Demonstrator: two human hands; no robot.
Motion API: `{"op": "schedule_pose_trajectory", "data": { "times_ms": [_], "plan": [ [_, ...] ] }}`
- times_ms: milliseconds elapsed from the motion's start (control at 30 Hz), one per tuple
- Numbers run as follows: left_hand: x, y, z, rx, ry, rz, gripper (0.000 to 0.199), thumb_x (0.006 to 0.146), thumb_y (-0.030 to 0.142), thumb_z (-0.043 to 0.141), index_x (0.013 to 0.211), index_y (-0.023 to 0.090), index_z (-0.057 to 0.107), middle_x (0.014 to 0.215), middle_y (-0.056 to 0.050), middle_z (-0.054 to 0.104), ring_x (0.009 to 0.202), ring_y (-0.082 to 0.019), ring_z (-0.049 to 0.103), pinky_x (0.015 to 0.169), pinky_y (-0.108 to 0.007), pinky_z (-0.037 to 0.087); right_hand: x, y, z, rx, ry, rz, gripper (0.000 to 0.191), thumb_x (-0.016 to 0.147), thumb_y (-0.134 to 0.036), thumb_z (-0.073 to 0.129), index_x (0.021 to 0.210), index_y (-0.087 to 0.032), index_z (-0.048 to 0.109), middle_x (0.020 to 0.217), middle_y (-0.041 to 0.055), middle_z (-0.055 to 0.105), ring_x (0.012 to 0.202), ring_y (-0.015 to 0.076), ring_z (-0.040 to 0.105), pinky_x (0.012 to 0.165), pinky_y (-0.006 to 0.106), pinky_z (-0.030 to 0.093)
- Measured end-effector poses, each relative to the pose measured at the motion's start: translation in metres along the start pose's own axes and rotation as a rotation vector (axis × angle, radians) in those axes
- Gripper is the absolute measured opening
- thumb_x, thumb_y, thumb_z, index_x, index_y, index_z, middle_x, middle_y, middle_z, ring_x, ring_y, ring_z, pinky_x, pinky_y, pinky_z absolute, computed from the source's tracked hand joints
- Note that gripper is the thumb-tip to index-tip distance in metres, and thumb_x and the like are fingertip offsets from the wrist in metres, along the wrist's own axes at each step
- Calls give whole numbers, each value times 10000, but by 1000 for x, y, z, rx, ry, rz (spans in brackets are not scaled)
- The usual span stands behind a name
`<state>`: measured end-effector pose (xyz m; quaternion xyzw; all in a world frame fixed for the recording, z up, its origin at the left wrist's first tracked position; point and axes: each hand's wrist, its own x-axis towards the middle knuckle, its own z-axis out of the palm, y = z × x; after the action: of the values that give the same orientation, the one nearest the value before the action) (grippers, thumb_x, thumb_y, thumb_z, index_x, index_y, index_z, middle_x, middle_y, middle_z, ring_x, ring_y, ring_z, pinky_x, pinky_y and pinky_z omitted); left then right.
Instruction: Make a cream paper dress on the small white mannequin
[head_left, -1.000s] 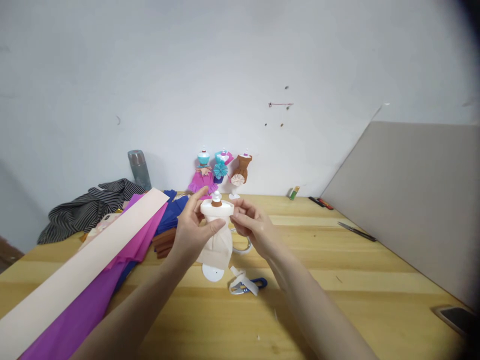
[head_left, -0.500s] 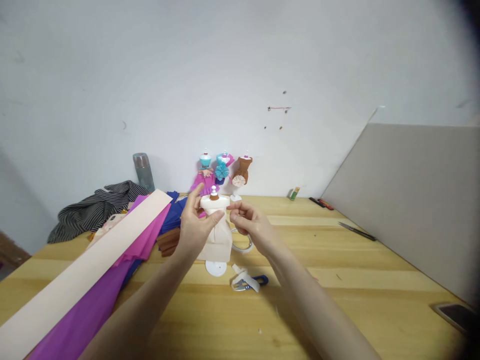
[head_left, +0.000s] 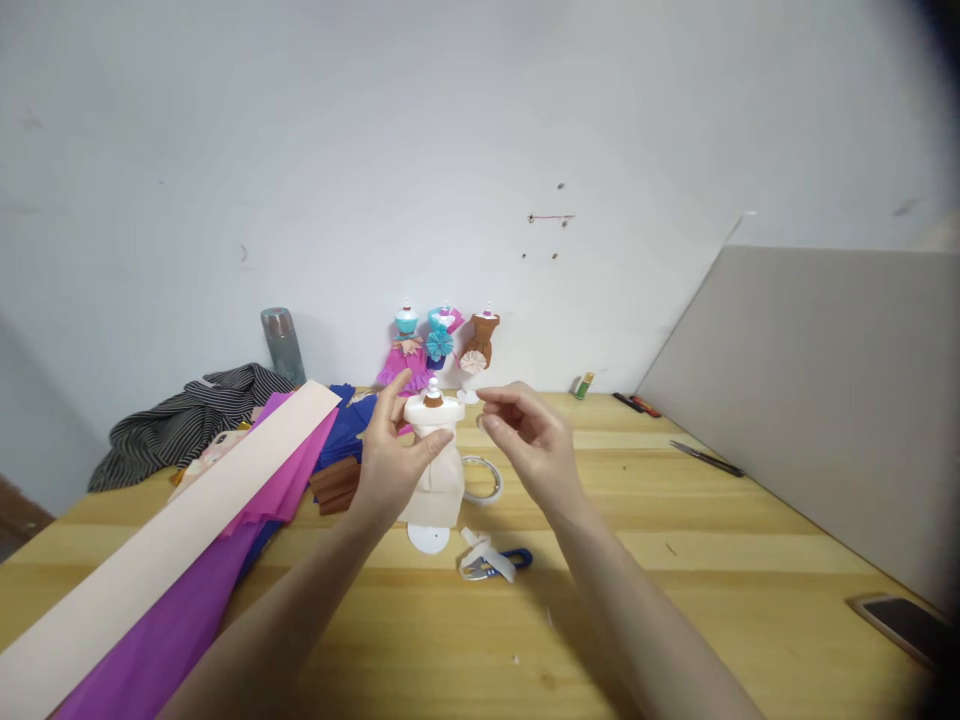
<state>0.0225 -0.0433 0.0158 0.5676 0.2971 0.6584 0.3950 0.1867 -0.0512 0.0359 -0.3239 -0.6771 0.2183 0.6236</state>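
A small dress form (head_left: 442,480) wrapped in cream paper stands on a round white base, with a brown neck band and a white knob on top. My left hand (head_left: 394,445) grips its left side, thumb across the front near the chest and fingers behind. To its right, apart from it, my right hand (head_left: 529,435) hovers with fingers curled and the thumb a little away from the index finger; nothing is visible between them. A white tape ring (head_left: 493,482) lies behind, and blue-handled snips (head_left: 517,560) with cream scraps lie in front.
Three dressed mini forms (head_left: 481,340) stand against the wall. At left are a flask (head_left: 282,345), a striped cloth (head_left: 176,430), a long cream paper strip (head_left: 172,530) and coloured paper (head_left: 169,640). Tweezers (head_left: 706,458), a small green-labelled item (head_left: 584,386) and a phone (head_left: 904,625) are at right.
My right hand has moved right, off the edge of the form's top, and its fingers have parted somewhat. The form tilts slightly in my left hand, which keeps its hold.
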Motion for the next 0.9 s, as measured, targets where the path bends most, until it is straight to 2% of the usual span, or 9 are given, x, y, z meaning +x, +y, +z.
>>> {"op": "schedule_pose_trajectory", "data": {
  "times_ms": [133,267,433,600,667,833,900],
  "plan": [
    [-2,-4,1,33,-3,9,734,697,236,761,1343,235,413,1102,-67,615,1069,-233,597,908,-361,498,-8,-10,3,-308,-22,-372,210,828,-177,579,1011,-224,670,859,57,588,720,159,550,615,315,449],
    [-5,-3,3,111,19,47,761,698,237,762,1368,242,401,1098,-69,617,1043,-238,597,930,-379,483,-14,-12,13,-477,54,-535,174,821,-130,596,950,-218,675,780,53,573,710,170,555,612,322,460],
    [-10,2,4,208,26,61,817,689,220,773,1401,273,376,1125,-70,610,1053,-247,581,903,-368,490,-15,-19,17,-512,109,-498,114,805,-116,604,873,-198,642,735,40,557,686,166,543,604,317,448],
    [-10,4,4,157,-31,19,889,671,227,788,1433,273,333,1102,-68,610,1054,-255,581,874,-368,503,-7,-13,5,-385,97,-250,117,814,-118,553,872,-203,609,723,1,554,649,132,514,600,283,436],
    [-8,3,5,131,-55,-2,906,675,219,782,1445,261,306,1069,-57,616,1035,-243,590,892,-372,494,-4,-8,0,-359,67,-210,112,810,-129,555,881,-205,598,724,-6,547,642,129,508,600,278,437],
    [-6,3,4,118,-61,6,883,683,200,769,1440,241,315,1058,-55,615,1041,-244,587,923,-381,478,-2,-2,1,-487,-1,-394,114,794,-93,527,827,-200,550,735,17,534,695,157,518,614,290,424],
    [-6,3,4,115,-57,4,875,687,203,767,1438,239,320,1063,-59,614,1046,-250,586,912,-383,486,-3,-1,4,-564,24,-446,117,786,-83,523,809,-198,524,718,20,524,692,167,512,618,297,417]
  ]
}}
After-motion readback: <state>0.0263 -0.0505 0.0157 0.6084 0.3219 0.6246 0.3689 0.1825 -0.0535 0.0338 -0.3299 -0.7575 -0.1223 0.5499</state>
